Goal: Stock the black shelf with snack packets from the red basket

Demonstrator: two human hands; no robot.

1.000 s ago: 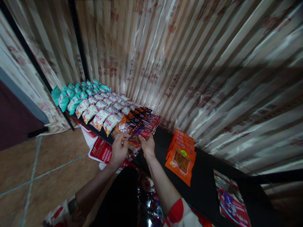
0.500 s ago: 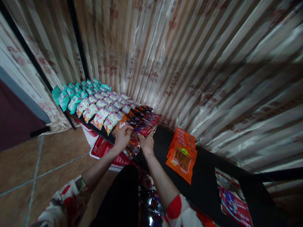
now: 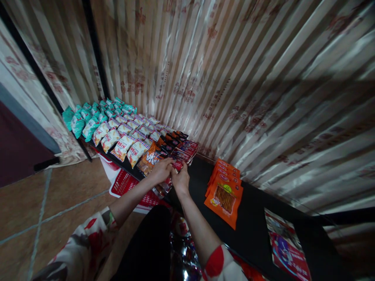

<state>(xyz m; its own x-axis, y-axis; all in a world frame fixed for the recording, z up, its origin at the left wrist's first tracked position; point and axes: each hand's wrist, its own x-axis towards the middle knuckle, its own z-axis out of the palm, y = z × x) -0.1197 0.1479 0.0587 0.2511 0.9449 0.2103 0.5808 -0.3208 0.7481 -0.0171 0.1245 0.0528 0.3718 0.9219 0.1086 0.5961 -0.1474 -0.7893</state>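
My left hand (image 3: 161,171) and my right hand (image 3: 181,180) are close together over a row of dark red snack bags (image 3: 187,147) on the black tabletop. Both hands have their fingers closed on the upper part of the nearest red bag, which they partly cover. Its clear lower end, with brownish contents, shows below my left hand near the table's front edge. Just left of the hands lie orange-and-black snack bags (image 3: 152,157), overlapping in a row toward the curtain.
White snack bags (image 3: 123,146) and teal bags (image 3: 90,127) fill the table's left end. Overlapping orange bags (image 3: 225,195) lie right of the hands, and a lone red-and-purple bag (image 3: 288,249) farther right. A red basket (image 3: 124,181) sits below the front edge; a striped curtain (image 3: 187,58) hangs behind.
My left hand has shifted right and slightly down, beside my right hand, uncovering more of the orange-and-black bag. My right hand has stayed almost in place.
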